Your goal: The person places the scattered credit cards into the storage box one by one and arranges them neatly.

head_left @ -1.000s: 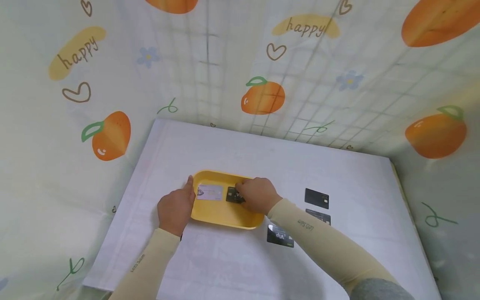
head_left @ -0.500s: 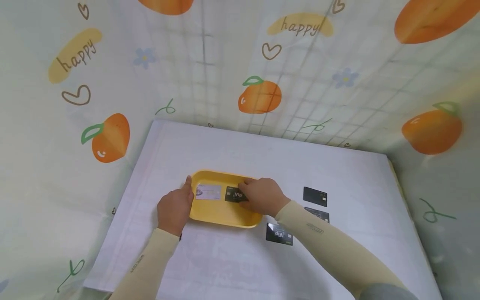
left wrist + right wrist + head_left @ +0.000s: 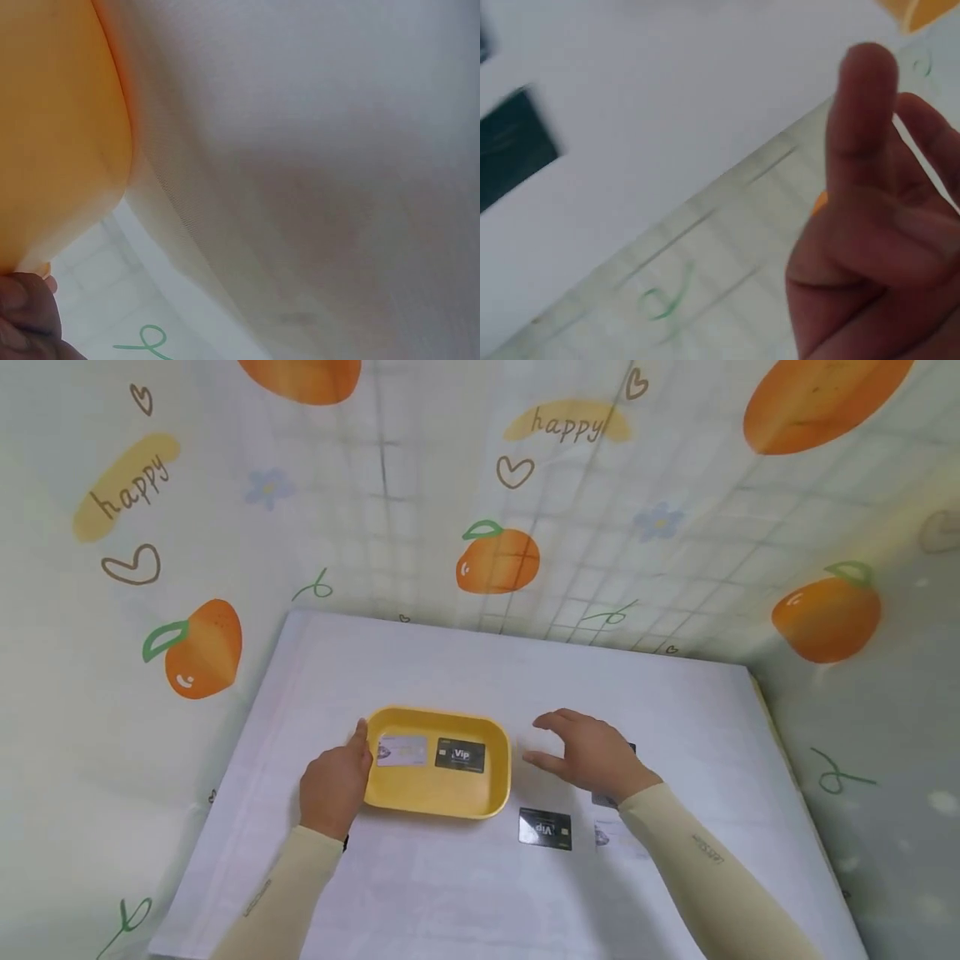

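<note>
Nearest the front edge of the tabletop (image 3: 420, 893) we see loose cards (image 3: 545, 839). Beyond, the left hand (image 3: 334, 787) grips the yellow tray (image 3: 423, 792), nearer the left edge, two cards (image 3: 468, 764) inside; the right hand (image 3: 596, 756), fingers parted, hovers to its right.

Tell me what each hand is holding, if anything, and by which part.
The left hand holds the tray by its left end; the right hand holds nothing.
</note>
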Tool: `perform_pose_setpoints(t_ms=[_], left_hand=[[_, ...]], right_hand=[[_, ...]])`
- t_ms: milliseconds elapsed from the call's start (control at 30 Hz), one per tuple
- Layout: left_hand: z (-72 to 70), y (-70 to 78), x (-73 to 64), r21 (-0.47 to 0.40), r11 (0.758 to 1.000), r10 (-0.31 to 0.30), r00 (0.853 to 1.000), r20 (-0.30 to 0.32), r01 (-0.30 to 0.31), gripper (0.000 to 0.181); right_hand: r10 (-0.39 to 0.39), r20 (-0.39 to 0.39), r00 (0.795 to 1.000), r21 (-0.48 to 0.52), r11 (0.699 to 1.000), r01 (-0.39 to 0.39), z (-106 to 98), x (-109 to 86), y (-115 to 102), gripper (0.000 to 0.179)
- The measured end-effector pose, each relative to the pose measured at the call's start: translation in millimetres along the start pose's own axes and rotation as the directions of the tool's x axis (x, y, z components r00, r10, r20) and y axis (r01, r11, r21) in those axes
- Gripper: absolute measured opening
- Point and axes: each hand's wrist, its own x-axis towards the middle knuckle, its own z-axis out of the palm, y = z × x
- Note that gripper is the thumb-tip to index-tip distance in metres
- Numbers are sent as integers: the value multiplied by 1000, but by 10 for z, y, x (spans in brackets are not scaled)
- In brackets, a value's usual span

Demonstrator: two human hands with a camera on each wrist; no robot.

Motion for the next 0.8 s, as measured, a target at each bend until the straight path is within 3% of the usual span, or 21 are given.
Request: perform_pose_setpoints(t_ms=[133, 333, 567, 800], left_hand=[[-38, 4, -33, -2, 1000, -4, 1000, 12, 4, 48], [-29, -10, -57, 6, 1000, -19, 999, 28, 19, 48], [-38, 18, -66, -3, 1000, -12, 1000, 4, 12, 49], [-41, 92, -58, 5, 999, -45, 998, 48, 45, 50]], right_hand=[[78, 11, 997, 45, 996, -78, 40, -214, 207, 74], [100, 32, 994, 121, 987, -103, 137, -543, 389, 76], [136, 57, 989, 191, 971, -144, 288, -805, 401, 83], [136, 23, 990, 212, 967, -138, 475, -978, 386, 82]])
